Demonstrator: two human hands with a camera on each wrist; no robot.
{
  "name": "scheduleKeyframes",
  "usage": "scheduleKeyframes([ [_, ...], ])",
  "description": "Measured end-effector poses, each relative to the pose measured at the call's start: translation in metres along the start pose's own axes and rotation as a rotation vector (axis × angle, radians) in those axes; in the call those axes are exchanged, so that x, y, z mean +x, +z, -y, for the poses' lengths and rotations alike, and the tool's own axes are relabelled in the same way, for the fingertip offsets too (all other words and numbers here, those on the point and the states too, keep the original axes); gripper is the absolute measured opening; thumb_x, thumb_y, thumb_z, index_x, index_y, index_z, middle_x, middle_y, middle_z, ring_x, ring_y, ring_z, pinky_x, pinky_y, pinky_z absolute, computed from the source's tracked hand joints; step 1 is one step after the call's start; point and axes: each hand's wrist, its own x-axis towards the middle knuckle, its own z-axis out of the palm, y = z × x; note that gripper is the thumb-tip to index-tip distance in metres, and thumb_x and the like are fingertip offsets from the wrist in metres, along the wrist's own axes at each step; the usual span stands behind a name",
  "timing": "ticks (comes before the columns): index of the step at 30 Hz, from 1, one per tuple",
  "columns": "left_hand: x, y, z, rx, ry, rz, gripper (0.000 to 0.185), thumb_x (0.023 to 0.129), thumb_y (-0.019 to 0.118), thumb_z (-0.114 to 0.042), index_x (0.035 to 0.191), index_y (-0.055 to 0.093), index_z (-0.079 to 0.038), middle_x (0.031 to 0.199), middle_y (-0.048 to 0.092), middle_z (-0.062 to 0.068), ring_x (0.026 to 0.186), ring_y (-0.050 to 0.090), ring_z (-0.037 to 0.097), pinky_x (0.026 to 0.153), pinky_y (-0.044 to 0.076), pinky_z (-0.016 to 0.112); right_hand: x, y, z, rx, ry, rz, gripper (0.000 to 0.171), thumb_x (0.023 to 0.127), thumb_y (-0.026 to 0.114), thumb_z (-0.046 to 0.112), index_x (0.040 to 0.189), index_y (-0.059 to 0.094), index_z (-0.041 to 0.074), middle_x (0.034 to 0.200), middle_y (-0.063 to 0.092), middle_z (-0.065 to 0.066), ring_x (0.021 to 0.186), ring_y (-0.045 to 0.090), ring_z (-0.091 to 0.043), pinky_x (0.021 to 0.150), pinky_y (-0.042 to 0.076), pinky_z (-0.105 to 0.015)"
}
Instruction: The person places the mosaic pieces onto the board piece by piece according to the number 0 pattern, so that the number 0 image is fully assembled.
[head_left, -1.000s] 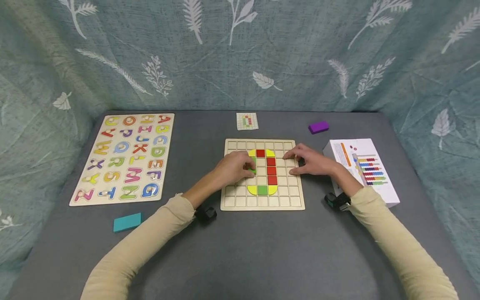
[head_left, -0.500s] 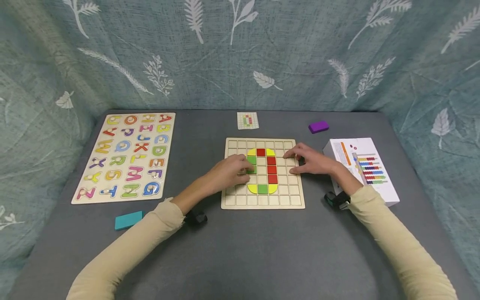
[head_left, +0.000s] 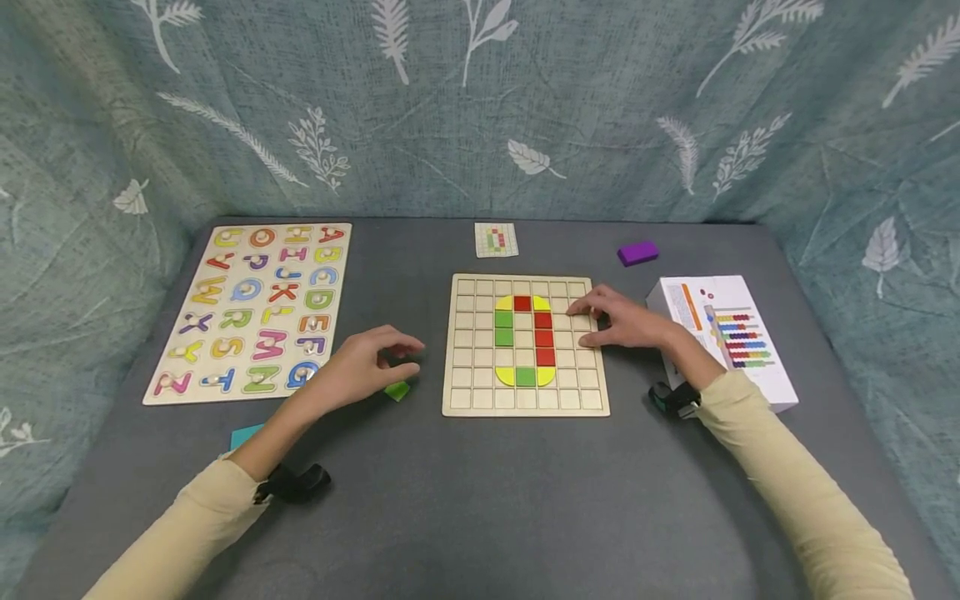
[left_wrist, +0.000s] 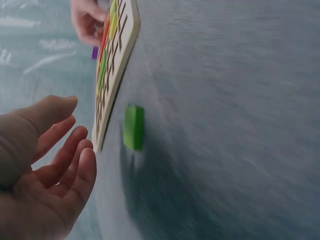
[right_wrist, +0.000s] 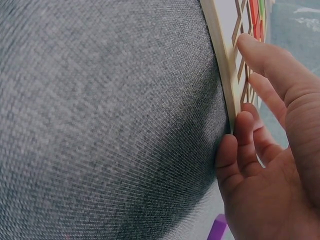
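Note:
My left hand [head_left: 363, 367] hovers left of the wooden grid board [head_left: 480, 400], fingers relaxed and holding nothing. Just under its thumb a loose green block [head_left: 397, 390] lies on the table; the left wrist view shows this green block [left_wrist: 133, 127] apart from the fingers. On the board, red tiles [head_left: 543, 339], green tiles [head_left: 504, 327] and yellow rounded corner tiles [head_left: 506, 377] form a ring with a gap at its lower left. At the board's right edge rests my right hand [head_left: 618, 321], thumb and fingers spread; in the right wrist view its fingertips [right_wrist: 243, 120] touch the edge.
An alphabet puzzle board [head_left: 255, 312] lies at the left, a teal block [head_left: 243, 436] partly behind the left forearm. Behind the grid board sits a small pattern card [head_left: 496, 240]. A purple block [head_left: 637, 253] and a white box [head_left: 731, 337] stand at the right.
My left hand has left the green tiles on the board and moved left to the loose green block, which its arm hid before. The right hand has stayed in place.

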Motion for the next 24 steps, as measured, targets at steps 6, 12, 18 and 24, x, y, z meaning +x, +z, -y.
scheduleKeyframes([
  [6,-0.020,-0.001,0.012,-0.021,-0.041,-0.029,0.030,0.087,0.072,-0.016,0.116,0.069,-0.008,0.103,0.065,0.008,0.087,0.056,0.016,0.070,0.047,0.024,-0.001,-0.001,0.002,0.004,0.017,-0.007,0.049,0.086,0.074,0.016,0.130,0.057,0.007,0.120,0.047,-0.014,0.100,0.045,-0.023,0.087,0.040,-0.039],
  [12,-0.023,0.002,0.015,-0.049,-0.064,-0.039,0.027,0.091,0.068,-0.020,0.116,0.068,-0.009,0.101,0.065,0.005,0.086,0.055,0.014,0.073,0.046,0.024,-0.001,0.000,0.002,0.011,0.020,-0.004,0.049,0.086,0.074,0.017,0.131,0.057,0.007,0.121,0.046,-0.015,0.101,0.045,-0.023,0.089,0.040,-0.040],
  [18,-0.024,0.003,0.017,-0.068,-0.076,-0.042,0.027,0.095,0.063,-0.023,0.117,0.068,-0.008,0.103,0.064,0.004,0.086,0.053,0.012,0.075,0.045,0.024,-0.001,0.000,0.003,0.012,0.021,0.000,0.049,0.086,0.074,0.017,0.131,0.057,0.007,0.121,0.046,-0.016,0.101,0.046,-0.024,0.089,0.040,-0.040],
  [24,-0.025,0.003,0.019,-0.077,-0.085,-0.042,0.027,0.096,0.062,-0.024,0.118,0.068,-0.010,0.106,0.064,0.004,0.088,0.054,0.012,0.076,0.046,0.025,-0.001,0.000,0.004,0.017,0.020,0.007,0.049,0.086,0.073,0.017,0.131,0.057,0.008,0.123,0.046,-0.015,0.102,0.046,-0.024,0.090,0.040,-0.041],
])
